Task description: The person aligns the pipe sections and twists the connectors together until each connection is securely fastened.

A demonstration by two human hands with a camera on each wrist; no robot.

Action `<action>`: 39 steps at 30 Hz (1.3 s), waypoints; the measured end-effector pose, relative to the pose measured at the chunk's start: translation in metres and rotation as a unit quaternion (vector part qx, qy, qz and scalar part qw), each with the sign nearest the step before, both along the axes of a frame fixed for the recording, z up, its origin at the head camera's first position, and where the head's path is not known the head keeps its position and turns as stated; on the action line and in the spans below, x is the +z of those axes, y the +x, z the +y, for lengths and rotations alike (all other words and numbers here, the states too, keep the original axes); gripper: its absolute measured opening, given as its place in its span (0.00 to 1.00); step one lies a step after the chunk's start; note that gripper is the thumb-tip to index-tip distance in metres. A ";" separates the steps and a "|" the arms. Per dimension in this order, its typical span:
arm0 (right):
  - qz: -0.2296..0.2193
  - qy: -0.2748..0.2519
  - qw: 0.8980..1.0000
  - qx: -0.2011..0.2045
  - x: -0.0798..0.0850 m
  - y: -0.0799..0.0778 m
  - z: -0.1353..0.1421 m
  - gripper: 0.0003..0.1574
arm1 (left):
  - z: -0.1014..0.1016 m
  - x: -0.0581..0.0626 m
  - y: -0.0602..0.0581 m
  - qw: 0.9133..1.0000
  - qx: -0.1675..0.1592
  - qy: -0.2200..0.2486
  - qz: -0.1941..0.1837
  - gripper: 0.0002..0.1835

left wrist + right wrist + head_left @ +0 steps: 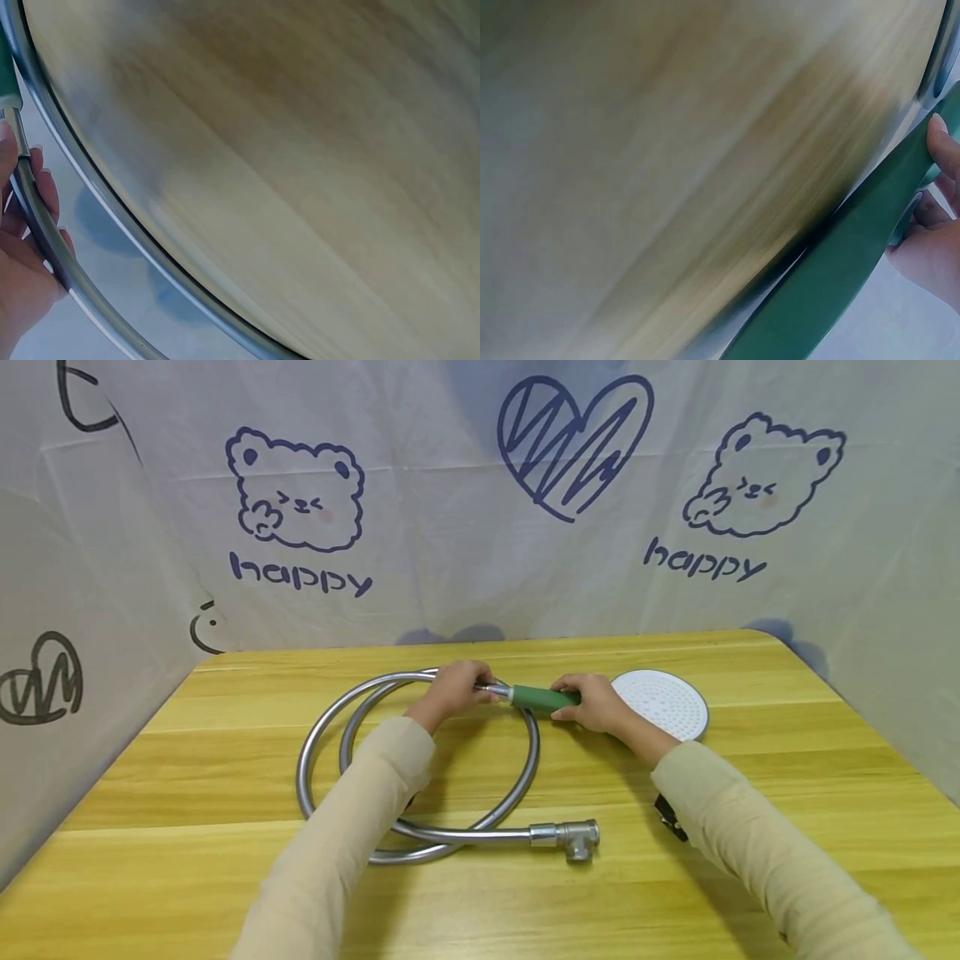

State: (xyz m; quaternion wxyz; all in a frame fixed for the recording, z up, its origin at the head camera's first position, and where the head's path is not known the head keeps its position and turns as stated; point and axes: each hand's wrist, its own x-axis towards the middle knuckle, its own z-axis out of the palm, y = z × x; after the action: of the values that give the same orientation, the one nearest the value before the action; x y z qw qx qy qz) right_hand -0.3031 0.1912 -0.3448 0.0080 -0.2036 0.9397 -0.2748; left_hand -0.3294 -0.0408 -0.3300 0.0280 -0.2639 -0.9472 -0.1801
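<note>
A shower head with a round white spray face [663,700] and a green handle [538,697] is in my right hand [596,703]. My right thumb and fingers grip that handle; the right wrist view shows them around the green handle [847,240]. My left hand [456,687] holds the metal end of a silver shower hose [305,760] right at the handle's tip. In the left wrist view the fingers curl round the hose end [37,206], in line with the green handle [7,75]. The rest of the hose lies looped on the table.
The hose's other end carries a silver tee-shaped metal fitting [579,838], lying on the wood-grain table [600,910] between my forearms. A white cloth backdrop [450,527] with blue drawings stands behind the table, and sheets rise at both sides.
</note>
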 end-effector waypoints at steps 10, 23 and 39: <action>0.016 -0.028 0.999 0.020 -0.010 -0.010 0.008 0.25 | 0.001 0.000 0.001 1.000 0.007 0.002 -0.012 0.13; 0.003 -0.001 1.000 -0.001 0.001 -0.001 0.001 0.24 | -0.003 0.002 -0.003 0.999 -0.043 0.010 -0.020 0.12; -0.009 -0.004 1.000 -0.008 0.001 -0.002 0.000 0.25 | 0.003 0.005 0.002 0.999 0.012 0.014 -0.039 0.11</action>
State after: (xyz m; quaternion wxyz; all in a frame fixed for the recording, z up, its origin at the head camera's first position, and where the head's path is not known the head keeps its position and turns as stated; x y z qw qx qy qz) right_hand -0.3054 0.1907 -0.3440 0.0131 -0.1934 0.9403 -0.2799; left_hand -0.3272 -0.0380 -0.3250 -0.0033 -0.2451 -0.9479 -0.2036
